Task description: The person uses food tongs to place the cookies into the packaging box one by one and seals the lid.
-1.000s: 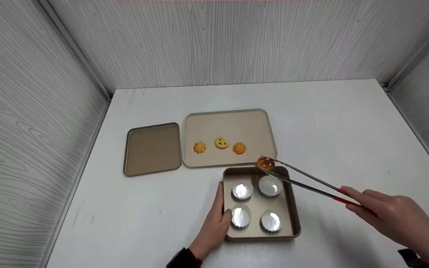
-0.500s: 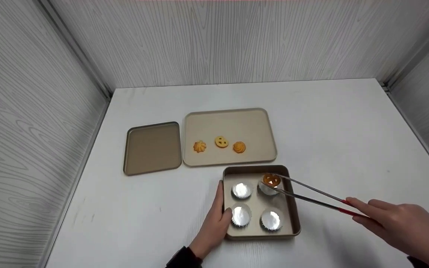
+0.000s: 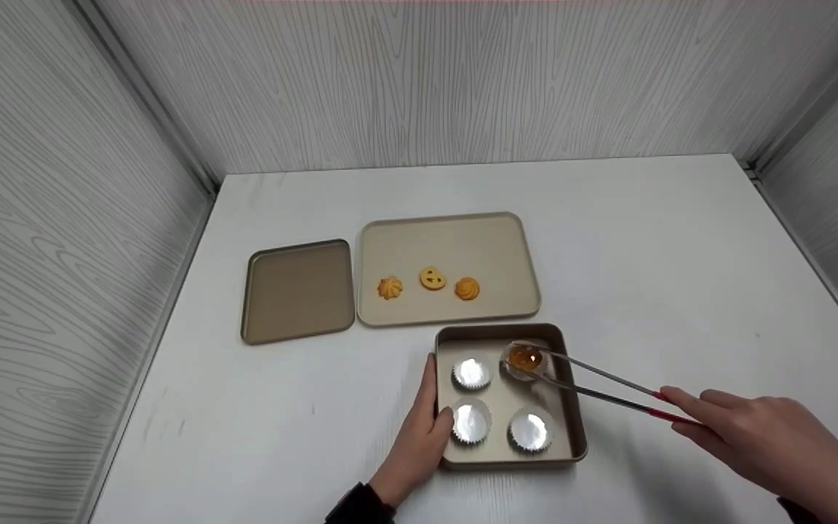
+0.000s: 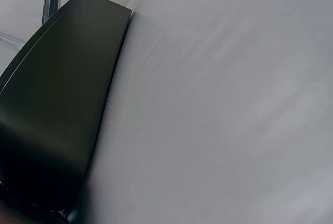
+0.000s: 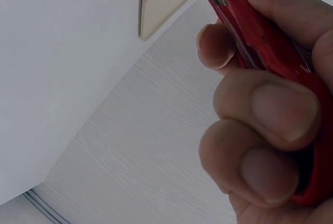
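Observation:
My left hand [image 3: 419,429] grips the left wall of a deep square baking pan [image 3: 513,457], its thumb over the rim. The pan's dark outer side fills the left of the left wrist view. In my right hand [image 3: 746,429] are metal tongs [image 3: 597,393] with red handles [image 5: 260,31], fingers wrapped round them. The tong tips reach into the pan at the back right foil cup [image 3: 512,372]. A glossy brown cookie [image 3: 526,358] sits in that cup, between the tong arms. Three other silvery cups, such as the front right one [image 3: 530,429], hold nothing.
Behind the pan lies a beige tray [image 3: 455,236] bearing a star-shaped cookie [image 3: 390,287], a pale cookie with holes [image 3: 432,278] and a swirl cookie [image 3: 467,289]. A smaller brown tray [image 3: 299,291] lies to its left. Grey wood-grain panels [image 3: 419,80] enclose the white table [image 3: 681,255].
The tongs have carried the brown cookie from the pan's back rim forward and down into the back right cup. The left hand and pan have stayed put.

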Action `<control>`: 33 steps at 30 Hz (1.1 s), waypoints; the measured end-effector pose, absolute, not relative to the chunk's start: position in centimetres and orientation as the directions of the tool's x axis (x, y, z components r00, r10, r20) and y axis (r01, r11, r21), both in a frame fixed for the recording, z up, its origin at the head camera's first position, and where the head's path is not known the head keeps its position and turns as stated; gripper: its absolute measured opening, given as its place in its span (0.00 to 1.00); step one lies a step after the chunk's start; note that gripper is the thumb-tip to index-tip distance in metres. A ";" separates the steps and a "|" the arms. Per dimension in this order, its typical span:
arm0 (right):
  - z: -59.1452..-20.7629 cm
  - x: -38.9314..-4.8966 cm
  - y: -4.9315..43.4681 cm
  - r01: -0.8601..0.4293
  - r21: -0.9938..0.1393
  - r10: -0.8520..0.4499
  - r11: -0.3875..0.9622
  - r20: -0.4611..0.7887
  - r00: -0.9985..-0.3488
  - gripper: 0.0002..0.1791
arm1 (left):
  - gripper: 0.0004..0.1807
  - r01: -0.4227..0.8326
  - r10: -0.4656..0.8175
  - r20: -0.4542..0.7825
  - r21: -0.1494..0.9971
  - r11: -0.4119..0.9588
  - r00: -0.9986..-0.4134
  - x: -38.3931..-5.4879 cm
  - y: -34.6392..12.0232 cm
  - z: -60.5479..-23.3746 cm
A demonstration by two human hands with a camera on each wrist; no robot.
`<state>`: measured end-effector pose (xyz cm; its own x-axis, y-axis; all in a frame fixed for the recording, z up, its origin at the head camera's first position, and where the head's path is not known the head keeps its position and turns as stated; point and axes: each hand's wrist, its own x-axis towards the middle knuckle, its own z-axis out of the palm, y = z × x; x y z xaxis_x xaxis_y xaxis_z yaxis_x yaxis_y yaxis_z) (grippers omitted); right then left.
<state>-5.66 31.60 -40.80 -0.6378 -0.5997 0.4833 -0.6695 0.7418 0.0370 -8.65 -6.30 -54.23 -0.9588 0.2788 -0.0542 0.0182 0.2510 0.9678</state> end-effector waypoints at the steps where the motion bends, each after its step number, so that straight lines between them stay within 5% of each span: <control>1: -40.9 -5.7 31.6 -0.669 0.039 -0.599 0.742 0.485 -0.637 0.31 | 0.43 0.020 0.281 -0.053 0.968 0.250 -0.958 -8.6 -6.3 -54.2; 20: -42.0 -5.7 32.3 -0.645 -0.005 -0.568 0.764 0.469 -0.676 0.32 | 0.43 0.050 0.279 -0.020 0.970 0.240 -0.960 -8.6 -6.3 -54.5; 33: -40.2 -6.6 32.5 -0.680 -0.021 -0.562 0.733 0.546 -0.622 0.30 | 0.44 0.044 0.269 -0.024 0.969 0.244 -0.963 -8.7 -6.2 -54.4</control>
<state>-6.56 32.51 -40.16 -0.6217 -0.5621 0.5456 -0.6804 0.7325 -0.0207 -8.68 -6.25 -54.42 -0.9629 0.2687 -0.0243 0.0437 0.2443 0.9687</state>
